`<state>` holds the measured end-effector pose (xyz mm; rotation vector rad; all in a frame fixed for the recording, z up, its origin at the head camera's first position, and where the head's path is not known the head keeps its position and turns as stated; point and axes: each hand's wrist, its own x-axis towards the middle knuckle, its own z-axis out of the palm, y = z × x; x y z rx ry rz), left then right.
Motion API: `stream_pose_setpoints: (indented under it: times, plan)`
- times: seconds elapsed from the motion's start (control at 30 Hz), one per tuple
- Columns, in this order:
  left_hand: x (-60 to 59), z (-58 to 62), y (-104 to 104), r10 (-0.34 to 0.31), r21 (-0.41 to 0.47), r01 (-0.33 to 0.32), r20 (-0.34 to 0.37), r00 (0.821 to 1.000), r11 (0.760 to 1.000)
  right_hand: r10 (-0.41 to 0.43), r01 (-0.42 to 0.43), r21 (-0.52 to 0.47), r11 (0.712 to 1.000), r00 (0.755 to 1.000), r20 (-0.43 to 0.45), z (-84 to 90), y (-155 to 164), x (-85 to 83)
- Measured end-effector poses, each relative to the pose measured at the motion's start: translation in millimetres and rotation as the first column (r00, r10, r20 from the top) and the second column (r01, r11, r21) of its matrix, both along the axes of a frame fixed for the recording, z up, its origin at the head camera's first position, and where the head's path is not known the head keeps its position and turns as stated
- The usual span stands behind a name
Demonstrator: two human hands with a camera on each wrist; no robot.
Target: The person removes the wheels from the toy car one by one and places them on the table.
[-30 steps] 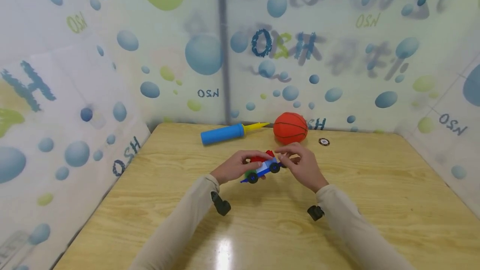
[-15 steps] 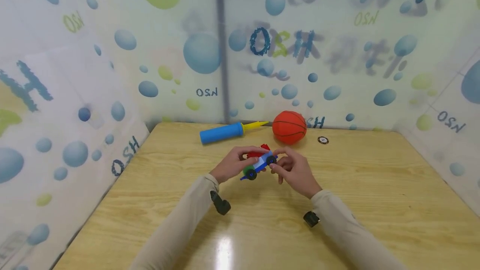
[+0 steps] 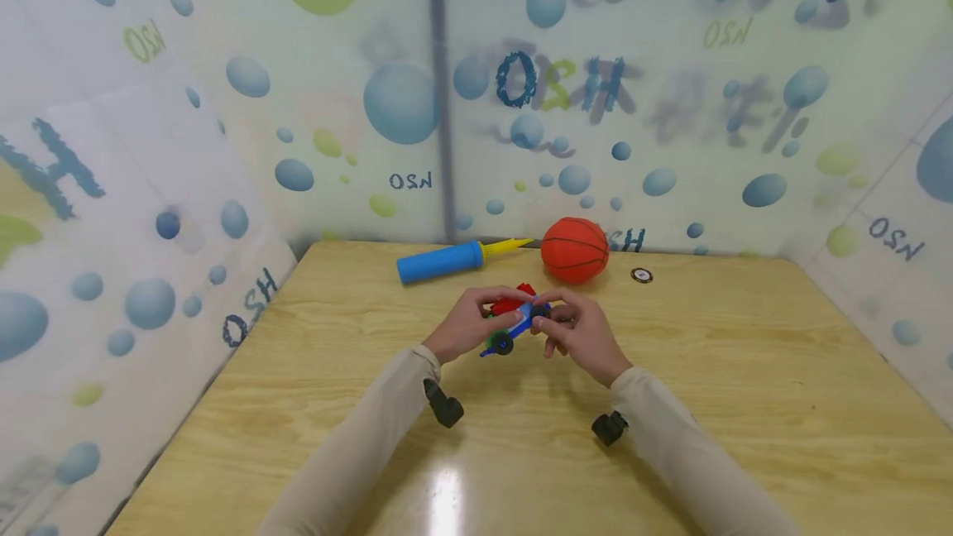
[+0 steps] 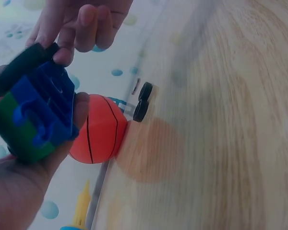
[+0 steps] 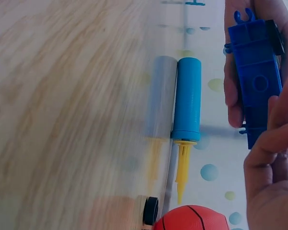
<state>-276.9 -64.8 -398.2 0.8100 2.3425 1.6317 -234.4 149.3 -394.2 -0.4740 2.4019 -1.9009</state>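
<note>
A small toy car (image 3: 515, 319) built of blue, red and green bricks with black wheels is held above the wooden table (image 3: 744, 370). My left hand (image 3: 487, 317) grips its left side, fingers curled over the top. My right hand (image 3: 553, 326) pinches its right end at a black wheel. In the left wrist view the blue and green car (image 4: 36, 117) rests in my left hand (image 4: 24, 182), and right-hand fingertips (image 4: 81, 24) touch its black wheel. The right wrist view shows the car's blue underside (image 5: 257, 72) between both hands.
An orange toy basketball (image 3: 575, 250) and a blue hand pump (image 3: 441, 262) with a yellow nozzle lie at the table's far edge by the patterned wall. A small black wheel part (image 3: 642, 275) sits right of the ball. Walls close in the table's left and back sides.
My right hand has moved left and closed in on the car's right end. The car is tilted a bit more and held slightly higher. Ball and pump have not moved.
</note>
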Motion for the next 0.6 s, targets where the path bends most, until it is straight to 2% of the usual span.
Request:
stream_pose_setpoints:
  times: [0.13, 0.6]
  plan:
    - [-1.8, -0.5, 3.7, 0.036, 0.009, -0.036, -0.003, 0.999, 0.999, -0.014, 0.014, -0.008, 1.0, 0.999, 0.029, 2.3, -1.6, -1.2]
    - [3.8, -2.5, 12.8, 0.154, -0.027, -0.154, 0.012, 0.988, 0.988, -0.125, 0.124, 0.034, 0.992, 0.992, 0.012, 1.0, -7.2, 0.9]
